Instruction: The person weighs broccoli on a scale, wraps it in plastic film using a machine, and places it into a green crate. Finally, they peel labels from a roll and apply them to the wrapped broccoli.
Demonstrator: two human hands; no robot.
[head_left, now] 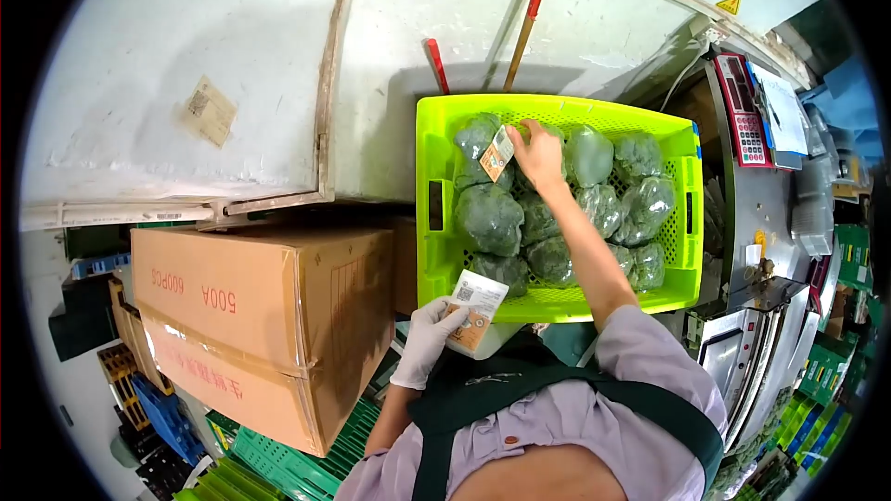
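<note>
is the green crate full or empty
Mostly full: wrapped broccoli heads cover most of the floor of the green crate, with bare mesh showing only along the near edge.

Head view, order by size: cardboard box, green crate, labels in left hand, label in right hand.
1. cardboard box and green crate: they look alike in size, so unranked.
2. left-hand labels.
3. right-hand label, the smallest.

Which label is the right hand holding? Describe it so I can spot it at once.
Find the lime-green crate of wrapped broccoli. Near its far left corner the bare right hand pinches one small orange-and-white label over the broccoli. Unlike the label stack in the gloved left hand, outside the crate, it is single and inside it.
</note>
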